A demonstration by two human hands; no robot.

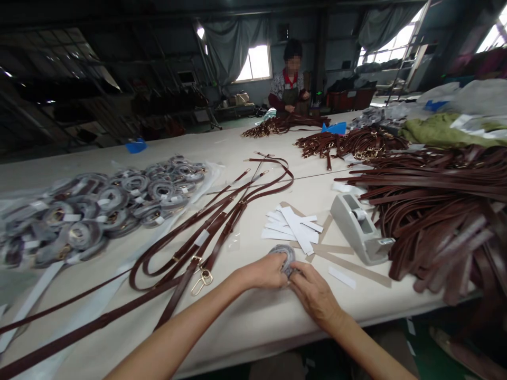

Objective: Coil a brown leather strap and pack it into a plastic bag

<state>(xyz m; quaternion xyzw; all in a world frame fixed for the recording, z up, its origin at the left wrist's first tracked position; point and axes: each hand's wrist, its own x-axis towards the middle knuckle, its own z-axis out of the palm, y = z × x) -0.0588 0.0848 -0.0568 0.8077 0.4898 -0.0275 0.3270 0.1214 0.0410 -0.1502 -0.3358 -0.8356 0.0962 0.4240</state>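
Near the table's front edge, my left hand (271,270) is closed around a small coiled strap in greyish wrapping (282,250). My right hand (315,293) pinches the same coil from its right side, fingertips pressed against it. Fingers cover the lower part of the coil. Just beyond it lies a loose pile of white paper strips (295,227), with brown strips under them. A grey tape dispenser (358,232) stands to the right of the pile. On the left, long brown leather straps (206,232) with gold-coloured clasps (202,282) are laid out in loops.
Many wrapped strap coils (114,200) are heaped at the left. A thick stack of brown straps (443,200) hangs over the right edge. Bundled straps with gold hardware (356,142) lie farther back. Across the table stands another person (291,87), near more straps.
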